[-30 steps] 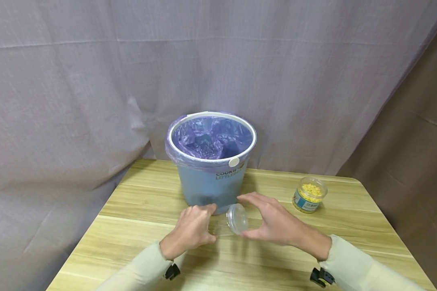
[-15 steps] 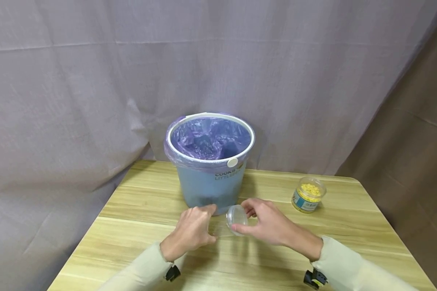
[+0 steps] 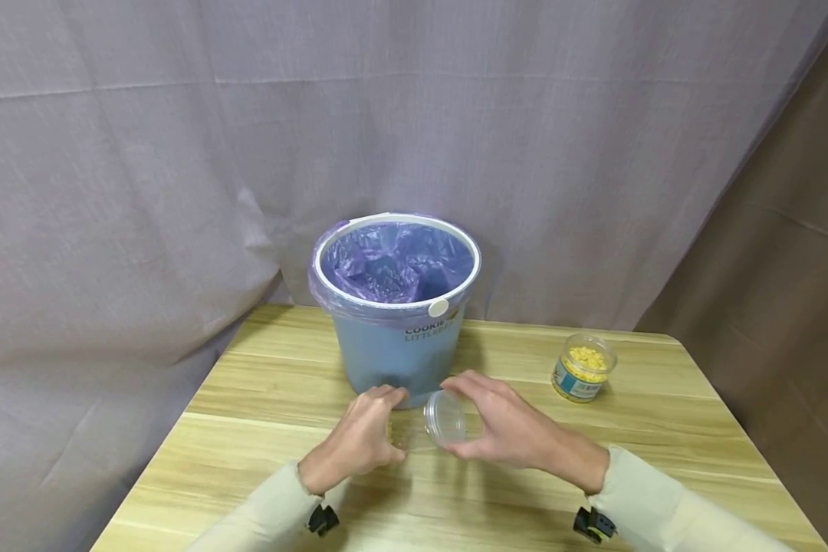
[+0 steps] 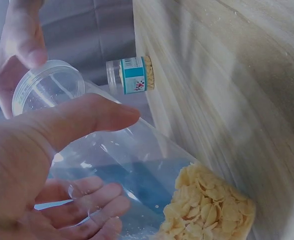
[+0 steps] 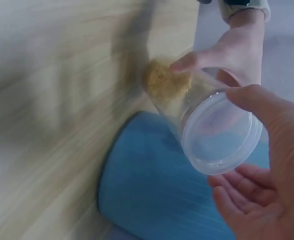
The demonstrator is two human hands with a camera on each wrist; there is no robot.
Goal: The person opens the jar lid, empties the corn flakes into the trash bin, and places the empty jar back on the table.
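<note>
A tall clear plastic jar (image 4: 154,147), tilted toward the right, holds yellowish flakes (image 4: 206,205) heaped at its bottom end. My left hand (image 3: 359,433) grips its body, thumb on one side and fingers on the other. In the head view that hand hides most of the jar. Its clear round lid (image 3: 445,418) faces my right hand (image 3: 502,423), which holds the lid's edge between thumb and fingers. The right wrist view shows the right thumb (image 5: 256,102) at the upper rim and the other fingers (image 5: 241,192) along the lower rim.
A blue bin (image 3: 400,345) with a white rim and purple liner stands just behind the hands. To the right on the wooden table (image 3: 276,360) is a short clear jar (image 3: 584,369) of yellow pieces with a blue-and-white label. A grey curtain (image 3: 414,123) hangs behind.
My right hand's fingers curl in and turn at the lid, then spread back around its edge. The left hand keeps its grip on the jar, shifting slightly left with it.
</note>
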